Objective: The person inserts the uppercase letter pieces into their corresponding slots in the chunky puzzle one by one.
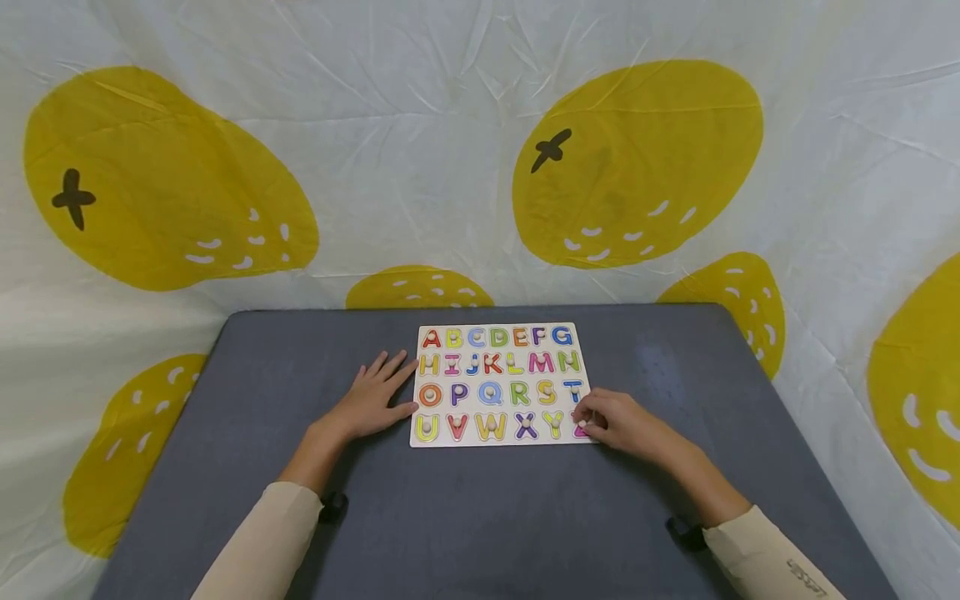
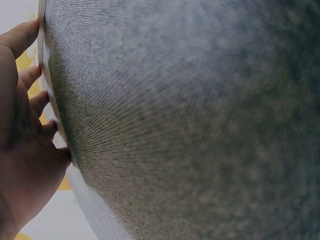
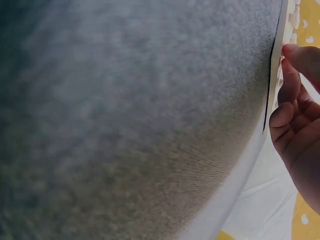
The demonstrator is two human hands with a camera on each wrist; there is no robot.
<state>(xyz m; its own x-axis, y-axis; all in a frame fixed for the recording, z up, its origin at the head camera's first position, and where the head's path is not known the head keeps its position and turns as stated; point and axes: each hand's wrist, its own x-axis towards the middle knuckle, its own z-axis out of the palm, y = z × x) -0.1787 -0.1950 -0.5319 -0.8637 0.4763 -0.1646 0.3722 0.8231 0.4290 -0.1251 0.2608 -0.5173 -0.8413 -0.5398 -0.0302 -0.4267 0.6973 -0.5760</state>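
Note:
A pale wooden alphabet puzzle board (image 1: 450, 444) lies on the table, its colourful letter pieces with small knobs set in rows from A to Z. My left hand (image 1: 367, 402) has its fingers spread, the thumb and fingertips touching the board's left edge. At the lower right corner my right hand (image 1: 624, 423) pinches the knob of the pink letter Z piece (image 1: 579, 432) between thumb and forefinger. Part of that Z is hidden behind the fingers. In the right wrist view, the right hand's other fingers (image 3: 282, 115) are curled beside the board's edge.
The dark grey table (image 1: 495, 517) has its far edge close behind the board. A white cloth (image 1: 420, 183) with large yellow fruit prints hangs behind and around the table. Dark bands (image 1: 686, 533) sit at both wrists, by the beige sleeves (image 1: 258, 537).

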